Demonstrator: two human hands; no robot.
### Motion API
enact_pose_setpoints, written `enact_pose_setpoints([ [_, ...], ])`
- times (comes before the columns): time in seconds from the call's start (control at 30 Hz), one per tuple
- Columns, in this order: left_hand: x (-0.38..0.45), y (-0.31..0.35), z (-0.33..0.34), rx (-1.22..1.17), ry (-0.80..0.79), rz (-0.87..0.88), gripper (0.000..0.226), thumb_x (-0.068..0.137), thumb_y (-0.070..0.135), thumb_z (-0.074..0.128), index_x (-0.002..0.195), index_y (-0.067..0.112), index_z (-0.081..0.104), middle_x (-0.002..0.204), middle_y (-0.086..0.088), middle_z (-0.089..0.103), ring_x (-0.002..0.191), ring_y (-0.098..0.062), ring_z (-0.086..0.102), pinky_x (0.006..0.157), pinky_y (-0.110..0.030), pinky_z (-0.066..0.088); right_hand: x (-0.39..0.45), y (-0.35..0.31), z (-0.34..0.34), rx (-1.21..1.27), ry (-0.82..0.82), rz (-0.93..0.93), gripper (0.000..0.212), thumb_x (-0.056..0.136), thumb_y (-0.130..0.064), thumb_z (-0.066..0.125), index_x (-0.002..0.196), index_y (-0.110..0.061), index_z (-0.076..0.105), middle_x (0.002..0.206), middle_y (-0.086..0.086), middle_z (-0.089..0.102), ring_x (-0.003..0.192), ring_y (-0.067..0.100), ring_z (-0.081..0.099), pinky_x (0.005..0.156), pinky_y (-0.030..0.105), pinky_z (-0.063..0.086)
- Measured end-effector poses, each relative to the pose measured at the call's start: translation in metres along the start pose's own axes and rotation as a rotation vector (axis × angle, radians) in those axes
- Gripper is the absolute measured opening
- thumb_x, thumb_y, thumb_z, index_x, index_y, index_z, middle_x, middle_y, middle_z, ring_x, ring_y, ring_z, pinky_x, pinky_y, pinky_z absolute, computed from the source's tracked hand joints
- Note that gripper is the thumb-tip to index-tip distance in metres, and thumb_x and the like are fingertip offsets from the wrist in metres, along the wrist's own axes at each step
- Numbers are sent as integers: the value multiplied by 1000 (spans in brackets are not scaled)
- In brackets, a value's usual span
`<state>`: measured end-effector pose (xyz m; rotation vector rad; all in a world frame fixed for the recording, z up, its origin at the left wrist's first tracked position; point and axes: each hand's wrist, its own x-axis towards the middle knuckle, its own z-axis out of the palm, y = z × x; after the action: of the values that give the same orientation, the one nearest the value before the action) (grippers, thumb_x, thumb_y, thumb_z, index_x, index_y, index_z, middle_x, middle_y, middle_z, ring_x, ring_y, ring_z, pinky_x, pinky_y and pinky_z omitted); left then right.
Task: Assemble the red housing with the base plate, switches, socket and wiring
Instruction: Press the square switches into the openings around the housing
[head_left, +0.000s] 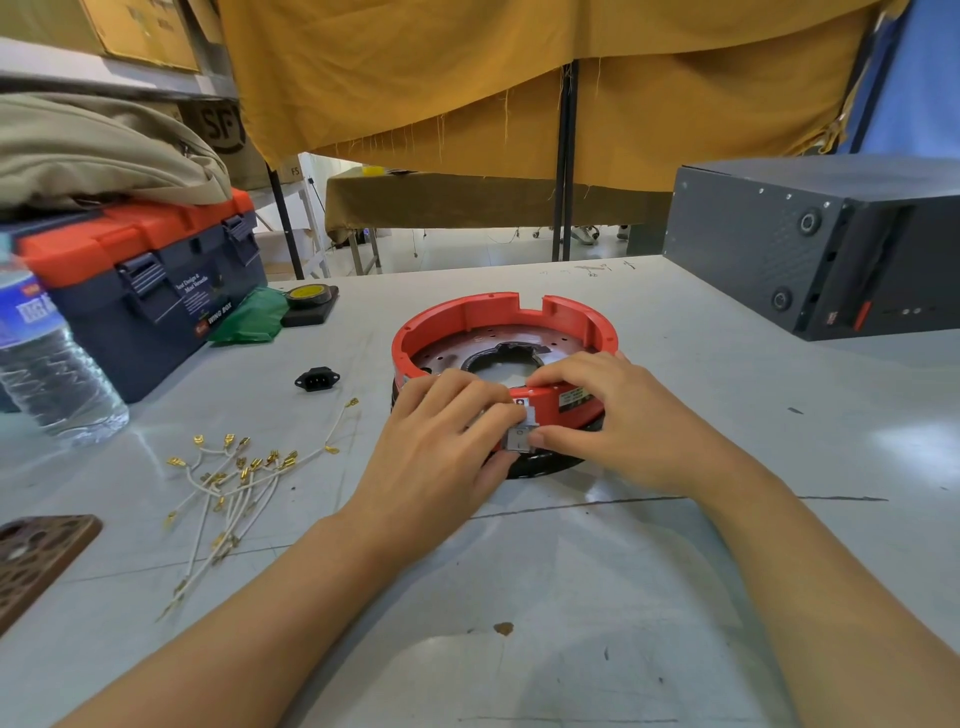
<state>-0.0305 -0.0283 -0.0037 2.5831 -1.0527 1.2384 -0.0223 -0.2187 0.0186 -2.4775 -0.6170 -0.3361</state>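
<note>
The round red housing (467, 317) sits on the grey table, with a perforated metal base plate (457, 348) inside it and a black ring under its near edge. At the housing's near wall a small grey rocker switch (519, 438) is pinched between the fingertips of both hands. My left hand (441, 441) holds it from the left, and my right hand (602, 415) holds it from the right with fingers over the rim. A black power socket (317, 378) lies loose to the left. A bundle of white wires (234, 478) with brass terminals lies further left.
A navy and orange toolbox (150, 280) stands at the back left with a water bottle (47, 364) in front of it. A tape roll (310, 294) and green bag (249, 322) lie beside it. A dark computer case (810, 244) stands at the right. A brown phone (36, 556) lies at the left edge.
</note>
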Motion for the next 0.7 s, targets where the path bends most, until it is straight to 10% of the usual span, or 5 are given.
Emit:
enact_pose_setpoints([
  [0.7, 4, 3, -1, -21, -40, -110, 23, 73, 20, 76, 93, 12, 69, 96, -4, 66, 89, -27, 60, 80, -30, 32, 2, 2, 3, -23, 55, -29, 32, 84, -43, 62, 114, -32, 59, 98, -28, 48, 98, -1, 39, 93, 21, 28],
])
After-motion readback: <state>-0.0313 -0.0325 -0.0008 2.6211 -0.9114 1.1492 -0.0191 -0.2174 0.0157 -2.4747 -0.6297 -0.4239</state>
